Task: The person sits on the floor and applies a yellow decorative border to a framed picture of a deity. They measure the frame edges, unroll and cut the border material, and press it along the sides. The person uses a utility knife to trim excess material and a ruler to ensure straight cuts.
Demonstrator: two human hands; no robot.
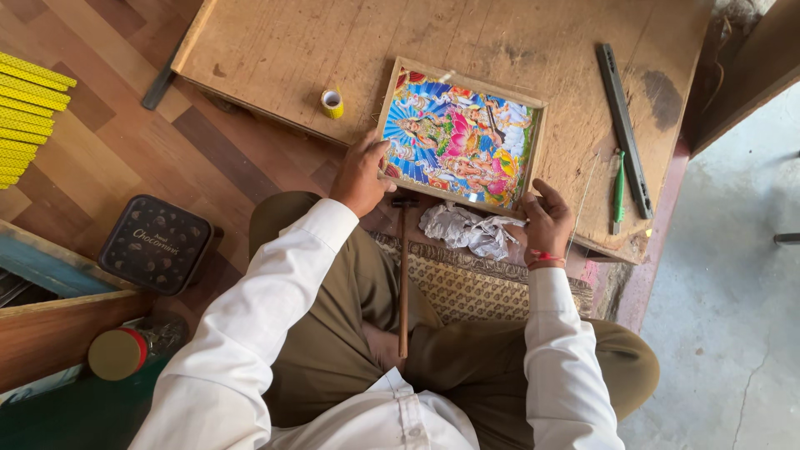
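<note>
Hands grip the work at two corners. The left hand (360, 177) presses on the near-left corner of the framed picture (457, 137), fingers spread over the wooden edge; the right hand (543, 218) pinches the near-right corner, thumb on top. Both are closed on the frame itself, holding no tool.

The framed picture, a bright print in a thin wooden surround, lies flat on the low wooden worktable (283, 50), its near edge at the table's front edge.

At 6 o'clock from the frame, a hammer (404, 275) rests with its head by the table edge and its handle across the person's lap. Crumpled paper (467, 231) lies just beside the right hand. At 9 o'clock sits a small roll of yellow tape (332, 103). At 3 o'clock lie a long dark metal bar (623, 129) and a green-handled tool (618, 190), possibly a cutter; the tip is too small to tell.

Judgement: the step in hand appears to be seating or squaring the print in its surround. The next move likely calls for one hand to steady the frame while the other frees itself.
</note>
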